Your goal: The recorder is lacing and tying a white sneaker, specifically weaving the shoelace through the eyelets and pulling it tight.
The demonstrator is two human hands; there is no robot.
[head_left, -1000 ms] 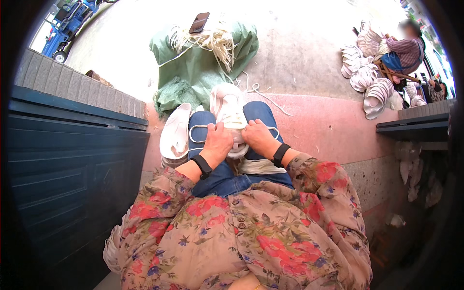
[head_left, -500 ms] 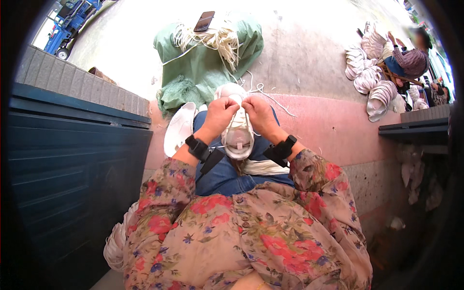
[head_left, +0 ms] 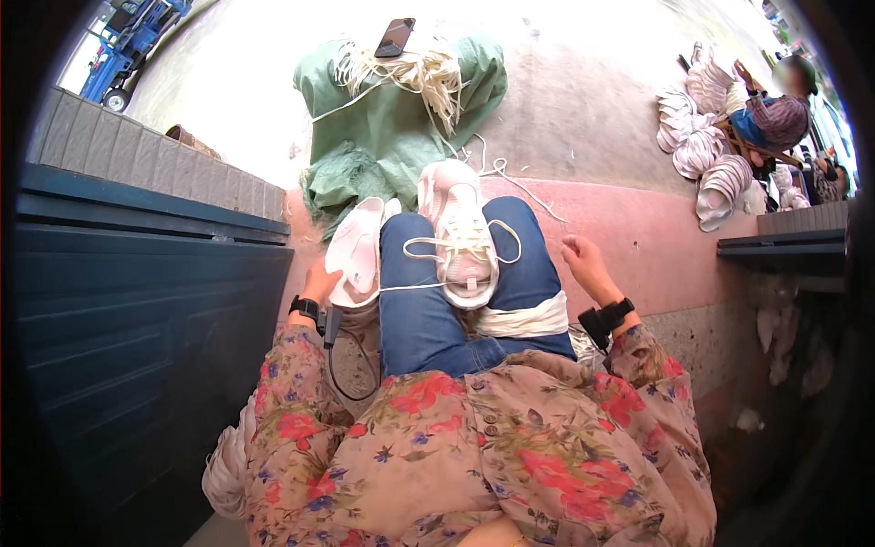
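A white sneaker (head_left: pixel 467 223) rests between my knees, its cream lace (head_left: pixel 510 235) looping out to both sides over my jeans. To the left of my knee is another pale shoe (head_left: pixel 356 251), and my left hand (head_left: pixel 322 281) is closed on its near left edge, thumb on top and the other fingers mostly hidden. My right hand (head_left: pixel 591 267) hovers beyond my right knee, apart from the sneaker, with its thumb held out and nothing visible in it. A bundle of cream laces (head_left: pixel 524 318) lies across my right thigh.
Ahead, a green cloth-covered heap (head_left: pixel 365 128) carries loose laces (head_left: pixel 437 82) and a dark phone (head_left: pixel 396 37). Blue panelling (head_left: pixel 146 337) stands close on my left. At far right, a seated person (head_left: pixel 775 118) is beside stacked pale shoe parts (head_left: pixel 723 190).
Both hands have let go of the sneaker's laces and moved apart. My left hand has gone to the pale shoe on the left; my right has swung out right. The lace loops now lie loose.
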